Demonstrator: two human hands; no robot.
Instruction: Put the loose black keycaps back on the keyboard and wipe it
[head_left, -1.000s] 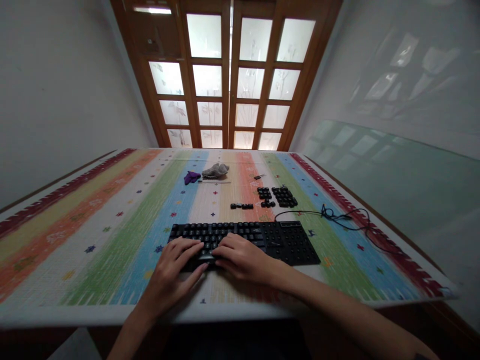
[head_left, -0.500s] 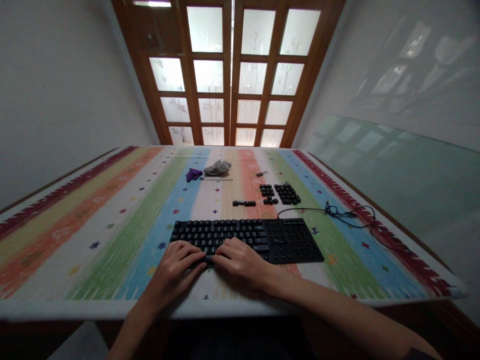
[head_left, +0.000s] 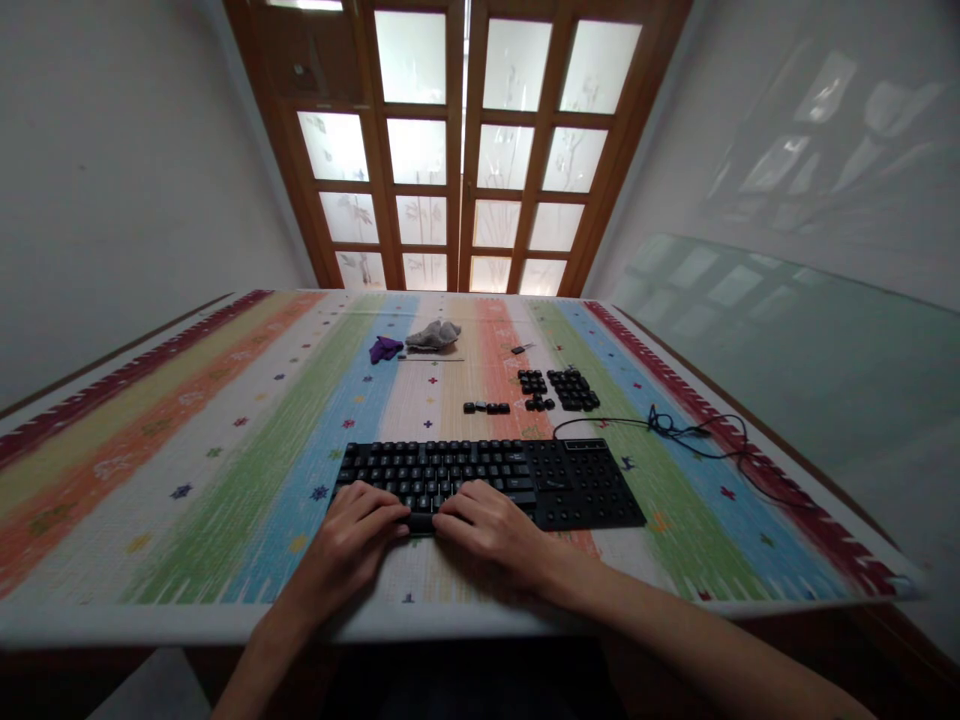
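Note:
A black keyboard [head_left: 457,470] lies near the front of the table, keycaps on its left and middle part. Its right-hand section [head_left: 589,485] shows bare key posts. At the front edge my left hand [head_left: 360,530] has thumb and fingers closed at the left end of the space bar [head_left: 421,523]. Closed about the right end of that bar is my right hand [head_left: 484,525]. The bar's middle shows between the two hands; whether it sits fully in the keyboard I cannot tell. The fingertips partly cover the lower keys.
Behind the keyboard lie loose black keycaps [head_left: 574,390] in groups, with a short row of keycaps [head_left: 486,407] to their left. A cable [head_left: 675,427] runs right. Farther back are a grey cloth [head_left: 433,336], a purple cloth [head_left: 385,348], a thin stick [head_left: 435,359] and a small tool [head_left: 520,349].
My hands have moved slightly apart along the space bar, so more of its middle shows. The keyboard and the loose keycaps stay in place.

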